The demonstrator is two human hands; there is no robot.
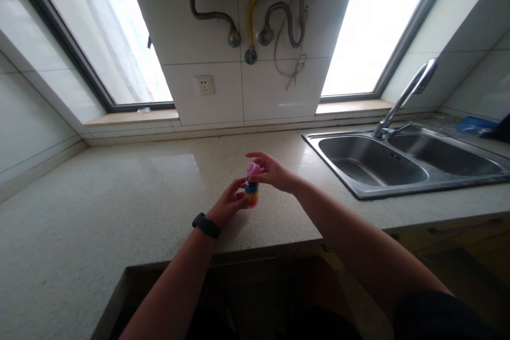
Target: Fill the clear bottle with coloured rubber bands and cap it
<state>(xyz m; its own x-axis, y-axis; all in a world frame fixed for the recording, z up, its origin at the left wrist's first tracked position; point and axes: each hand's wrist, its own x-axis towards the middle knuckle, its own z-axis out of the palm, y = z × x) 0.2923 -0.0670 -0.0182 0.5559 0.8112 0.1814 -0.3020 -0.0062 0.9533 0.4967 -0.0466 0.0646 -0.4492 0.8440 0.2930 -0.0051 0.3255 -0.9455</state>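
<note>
A small bottle (251, 188) with a pink cap (253, 169) and a blue, yellow and pink body is upright, tilted slightly, over the counter in the middle of the head view. My left hand (230, 202), with a black band on the wrist, is closed round the lower part of the bottle. The fingers of my right hand (274, 172) grip the pink cap from the right, with one finger stretched out above it. Whether the bottle's base touches the counter, I cannot tell.
A pale speckled countertop (119, 196) spans the view. On the right is a double steel sink (358, 186) with a tall faucet (410, 95). Pipes with valves (251, 56) and a wall socket (206, 85) are on the tiled wall. The counter's front edge is close to my body.
</note>
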